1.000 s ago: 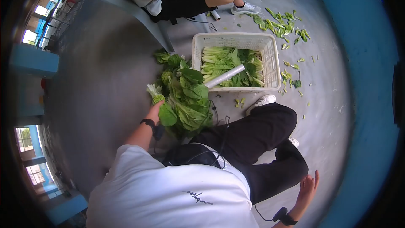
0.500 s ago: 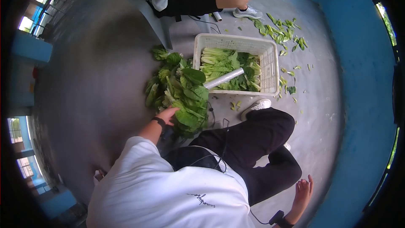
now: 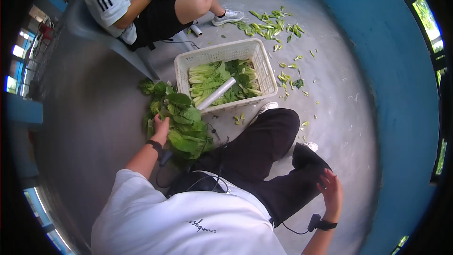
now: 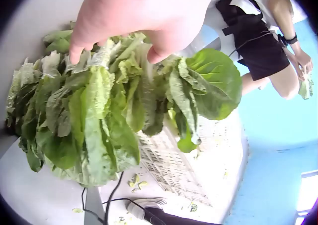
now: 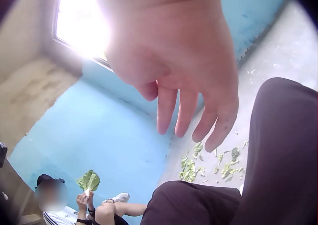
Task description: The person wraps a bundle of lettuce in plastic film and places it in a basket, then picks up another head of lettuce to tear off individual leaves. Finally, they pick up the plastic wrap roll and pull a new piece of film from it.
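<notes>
A heap of leafy green vegetables [image 3: 181, 125] lies on the floor beside the crate's left side. My left hand [image 3: 162, 130] reaches onto the heap's near left part. In the left wrist view that hand [image 4: 144, 21] is over the pale stem ends of the leafy heads [image 4: 94, 115], thumb and fingers spread apart around them; whether it grips any is unclear. My right hand [image 3: 332, 191] is raised beside the right knee, holding nothing. The right wrist view shows this hand [image 5: 184, 61] with its fingers hanging loosely apart.
A white plastic crate [image 3: 271, 78] holds leafy greens [image 3: 205, 80] with a clear film roll [image 3: 216, 93] on top. Leaf scraps [image 3: 269, 28] lie scattered on the floor beyond it. Another person sits on a grey chair [image 3: 106, 42], holding a leafy head [image 5: 88, 180]. Black cables run near my lap.
The head view has turned, shifting the crate leftward. My left hand has moved farther up onto the heap, away from the leafy head it touched. My right hand has risen slightly.
</notes>
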A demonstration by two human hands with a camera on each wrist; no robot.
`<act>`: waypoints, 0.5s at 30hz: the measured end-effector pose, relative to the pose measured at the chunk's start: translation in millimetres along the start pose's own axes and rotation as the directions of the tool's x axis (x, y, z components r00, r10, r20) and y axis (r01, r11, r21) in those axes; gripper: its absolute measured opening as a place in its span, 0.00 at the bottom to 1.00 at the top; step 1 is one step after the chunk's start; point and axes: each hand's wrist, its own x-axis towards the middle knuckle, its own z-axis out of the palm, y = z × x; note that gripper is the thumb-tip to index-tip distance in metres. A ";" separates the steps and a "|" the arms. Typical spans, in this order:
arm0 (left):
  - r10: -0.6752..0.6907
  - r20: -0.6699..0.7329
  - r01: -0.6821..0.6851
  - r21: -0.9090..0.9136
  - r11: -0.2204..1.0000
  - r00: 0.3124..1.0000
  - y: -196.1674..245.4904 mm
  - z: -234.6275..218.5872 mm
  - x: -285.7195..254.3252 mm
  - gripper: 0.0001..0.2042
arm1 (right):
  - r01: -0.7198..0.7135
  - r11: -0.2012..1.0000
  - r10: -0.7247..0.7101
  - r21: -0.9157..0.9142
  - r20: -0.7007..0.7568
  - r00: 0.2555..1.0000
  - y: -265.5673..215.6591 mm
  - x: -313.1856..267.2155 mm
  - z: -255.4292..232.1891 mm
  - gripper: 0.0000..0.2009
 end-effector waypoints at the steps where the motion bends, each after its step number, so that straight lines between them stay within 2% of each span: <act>1: 0.147 -0.058 -0.141 0.094 0.986 0.987 21.6 4.4 -8.3 0.32 | -0.019 0.999 0.018 0.042 0.003 1.000 4.5 5.7 -4.8 0.26; 2: 0.293 -0.103 -0.269 0.194 0.943 0.951 42.3 9.1 -18.7 0.31 | -0.030 0.997 0.029 0.070 0.008 1.000 8.9 10.5 -10.9 0.27; 6: 0.522 -0.054 -0.498 0.231 0.836 0.851 120.4 39.9 -46.3 0.31 | -0.074 0.987 0.073 0.145 0.010 0.997 22.1 29.6 -31.3 0.27; 8: 0.623 0.041 -0.615 0.224 0.756 0.781 154.0 62.9 -61.0 0.30 | -0.105 0.979 0.106 0.176 0.002 0.994 23.4 39.7 -40.4 0.26; 10: 0.701 0.155 -0.716 0.211 0.665 0.696 183.8 84.1 -81.9 0.30 | -0.156 0.965 0.160 0.211 -0.002 0.987 23.6 47.0 -51.8 0.26; 12: 0.754 0.281 -0.805 0.183 0.565 0.593 214.0 108.0 -104.3 0.30 | -0.106 0.988 0.110 0.116 -0.024 0.994 26.8 55.2 -68.0 0.26; 15: 0.750 0.426 -0.858 0.155 0.490 0.505 242.7 149.4 -127.1 0.29 | 0.002 1.000 -0.001 0.011 -0.108 0.994 26.2 66.9 -77.7 0.26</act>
